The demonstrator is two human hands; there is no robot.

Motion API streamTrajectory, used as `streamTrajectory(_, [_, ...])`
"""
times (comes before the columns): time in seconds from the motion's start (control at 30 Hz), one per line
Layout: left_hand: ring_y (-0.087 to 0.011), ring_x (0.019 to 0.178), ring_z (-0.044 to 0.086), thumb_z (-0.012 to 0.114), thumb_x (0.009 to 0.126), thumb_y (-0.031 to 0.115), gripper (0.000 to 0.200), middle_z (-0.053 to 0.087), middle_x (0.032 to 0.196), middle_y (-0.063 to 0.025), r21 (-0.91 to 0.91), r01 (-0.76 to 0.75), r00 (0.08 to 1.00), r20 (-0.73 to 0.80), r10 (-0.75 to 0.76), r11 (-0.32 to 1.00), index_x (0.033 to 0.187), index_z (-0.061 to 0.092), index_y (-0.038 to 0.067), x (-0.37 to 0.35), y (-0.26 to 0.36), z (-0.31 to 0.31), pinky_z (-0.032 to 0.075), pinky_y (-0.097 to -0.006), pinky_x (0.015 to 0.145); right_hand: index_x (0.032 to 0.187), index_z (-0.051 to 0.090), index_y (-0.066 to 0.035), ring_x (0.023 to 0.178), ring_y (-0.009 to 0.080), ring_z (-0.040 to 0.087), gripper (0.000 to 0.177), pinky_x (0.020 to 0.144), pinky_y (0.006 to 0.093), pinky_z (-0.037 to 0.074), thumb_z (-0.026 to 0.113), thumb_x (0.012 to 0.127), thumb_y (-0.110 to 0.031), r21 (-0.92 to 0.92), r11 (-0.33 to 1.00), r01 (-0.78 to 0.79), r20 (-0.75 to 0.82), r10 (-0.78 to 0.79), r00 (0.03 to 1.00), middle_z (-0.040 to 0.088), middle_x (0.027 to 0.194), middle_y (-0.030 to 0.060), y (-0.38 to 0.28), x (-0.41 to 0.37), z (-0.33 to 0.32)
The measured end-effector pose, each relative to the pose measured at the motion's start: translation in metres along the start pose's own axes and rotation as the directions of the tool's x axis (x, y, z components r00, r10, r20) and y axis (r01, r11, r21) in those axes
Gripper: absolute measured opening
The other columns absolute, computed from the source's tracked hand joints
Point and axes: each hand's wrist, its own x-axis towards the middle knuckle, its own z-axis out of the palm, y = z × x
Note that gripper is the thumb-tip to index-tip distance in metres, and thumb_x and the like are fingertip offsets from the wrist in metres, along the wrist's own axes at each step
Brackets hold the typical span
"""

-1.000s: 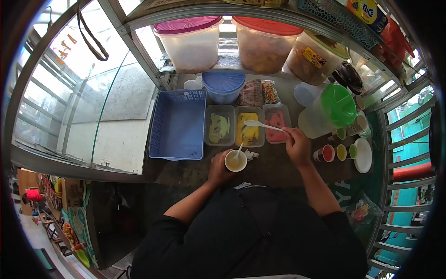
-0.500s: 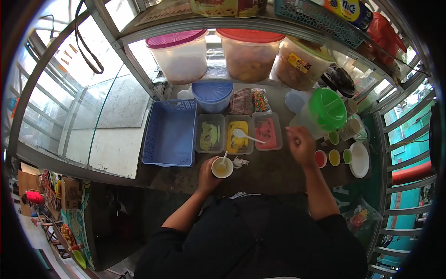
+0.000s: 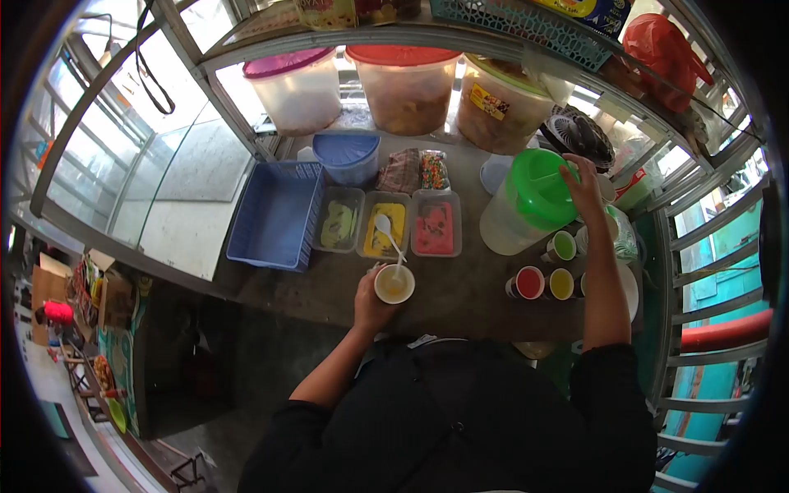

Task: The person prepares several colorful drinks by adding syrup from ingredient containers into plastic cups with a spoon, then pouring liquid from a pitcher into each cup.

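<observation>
My left hand (image 3: pixel 375 302) is wrapped round a white paper cup (image 3: pixel 389 294), which has pale yellowish contents and a white spoon (image 3: pixel 399 269) standing in it. Over at the right, my right hand (image 3: pixel 583 191) has its fingers curled over the right edge of the green lid (image 3: pixel 538 187) on a translucent plastic container (image 3: pixel 503 226). Behind the left hand are three clear tubs: one with green contents (image 3: pixel 338 223), one with yellow contents (image 3: pixel 386 230) and a white spoon (image 3: pixel 383 223) across it, and one with pink contents (image 3: pixel 434 228).
A blue basket (image 3: pixel 278 215) and a blue-lidded tub (image 3: pixel 347 160) stand at left. Cups with red (image 3: pixel 529 283), yellow (image 3: pixel 561 284) and green (image 3: pixel 563 245) insides sit at right, near a white plate (image 3: pixel 629 292). Large lidded tubs (image 3: pixel 404 94) line the back beneath a shelf.
My right hand has moved away and to the right, from beside the container onto its lid's edge. The left hand still holds the cup. The whole view has shifted slightly.
</observation>
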Motion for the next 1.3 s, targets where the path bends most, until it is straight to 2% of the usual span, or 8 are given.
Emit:
streamTrajectory(0.17, [-0.0322, 0.123, 0.062, 0.094, 0.068, 0.025, 0.087, 0.062, 0.133, -0.0162, -0.199, 0.094, 0.995, 0.047, -0.087, 0.975, 0.139, 0.05, 0.002, -0.022, 0.028, 0.048, 0.049, -0.0413, 0.103, 0.129, 0.066, -0.011, 0.126, 0.0302, 0.054, 0.044, 0.11, 0.0402, 0.04, 0.072, 0.091, -0.033, 0.222, 0.971, -0.084, 0.043, 0.077, 0.996, 0.058, 0.132, 0.0177, 0.024, 0.019, 0.013])
streamTrajectory(0.27, [-0.0356, 0.123, 0.059, 0.092, 0.069, 0.032, 0.088, 0.062, 0.135, -0.0157, -0.13, 0.082, 0.996, 0.055, -0.075, 0.988, 0.142, 0.05, 0.008, -0.035, 0.034, 0.064, 0.048, -0.0448, 0.103, 0.131, 0.065, -0.009, 0.123, 0.0246, 0.055, 0.043, 0.107, 0.0364, 0.041, 0.073, 0.092, -0.026, 0.418, 0.9, -0.124, 0.079, 0.1, 0.992, 0.06, 0.129, 0.0133, 0.027, 0.021, 0.017])
streamTrajectory(0.33, [-0.0357, 0.122, 0.06, 0.091, 0.069, 0.036, 0.088, 0.063, 0.132, -0.0157, -0.094, 0.036, 0.999, 0.044, -0.032, 0.995, 0.141, 0.051, 0.007, -0.036, 0.04, 0.064, 0.048, -0.0449, 0.102, 0.132, 0.063, -0.006, 0.119, 0.0185, 0.056, 0.042, 0.102, 0.0316, 0.044, 0.073, 0.094, -0.02, 0.604, 0.772, -0.199, 0.145, 0.139, 0.98, 0.062, 0.124, 0.0076, 0.015, 0.017, 0.01])
streamTrajectory(0.43, [-0.0358, 0.118, 0.062, 0.09, 0.07, 0.039, 0.085, 0.065, 0.127, -0.0158, -0.035, 0.031, 0.996, 0.082, -0.028, 0.999, 0.138, 0.053, 0.005, -0.033, 0.042, 0.062, 0.048, -0.0452, 0.101, 0.13, 0.062, -0.004, 0.112, 0.0135, 0.058, 0.04, 0.094, 0.0267, 0.047, 0.074, 0.093, -0.015, 0.712, 0.647, -0.274, 0.223, 0.161, 0.961, 0.063, 0.116, 0.0044, 0.022, 0.015, 0.012])
streamTrajectory(0.63, [-0.0364, 0.11, 0.063, 0.09, 0.07, 0.042, 0.08, 0.067, 0.12, -0.0163, 0.07, -0.029, 0.996, 0.087, 0.023, 0.997, 0.131, 0.057, 0.003, -0.031, 0.047, 0.062, 0.049, -0.0454, 0.097, 0.119, 0.068, -0.005, 0.101, 0.0108, 0.06, 0.032, 0.088, 0.026, 0.048, 0.075, 0.089, -0.011, 0.544, 0.835, -0.083, 0.017, 0.088, 0.996, 0.065, 0.107, 0.0033, -0.035, -0.015, 0.005])
streamTrajectory(0.83, [-0.0365, 0.108, 0.064, 0.09, 0.068, 0.043, 0.078, 0.068, 0.117, -0.0154, 0.082, -0.068, 0.995, 0.077, 0.061, 0.994, 0.128, 0.059, 0.004, -0.036, 0.048, 0.061, 0.049, -0.045, 0.094, 0.115, 0.068, -0.004, 0.102, 0.0161, 0.064, 0.027, 0.093, 0.0308, 0.049, 0.073, 0.09, -0.013, 0.597, 0.802, 0.001, 0.033, -0.026, 0.999, 0.069, 0.111, 0.0067, -0.078, -0.041, 0.007])
streamTrajectory(1.07, [-0.0355, 0.104, 0.063, 0.09, 0.066, 0.044, 0.077, 0.068, 0.116, -0.0145, 0.098, -0.123, 0.99, 0.081, 0.116, 0.988, 0.126, 0.061, 0.005, -0.034, 0.054, 0.057, 0.048, -0.0438, 0.092, 0.111, 0.069, -0.003, 0.109, 0.0218, 0.065, 0.025, 0.1, 0.0341, 0.046, 0.073, 0.087, -0.011, 0.534, 0.845, 0.037, 0.064, -0.084, 0.994, 0.07, 0.115, 0.01, -0.116, -0.061, 0.008])
streamTrajectory(1.3, [-0.0361, 0.109, 0.062, 0.089, 0.067, 0.042, 0.075, 0.067, 0.12, -0.0158, 0.092, -0.063, 0.991, 0.123, 0.051, 0.994, 0.125, 0.061, 0.004, -0.037, 0.051, 0.057, 0.047, -0.0454, 0.095, 0.112, 0.07, -0.003, 0.115, 0.0273, 0.064, 0.03, 0.105, 0.0371, 0.044, 0.068, 0.083, -0.004, 0.478, 0.852, 0.213, 0.007, -0.246, 0.969, 0.069, 0.117, 0.0128, -0.127, -0.062, 0.004])
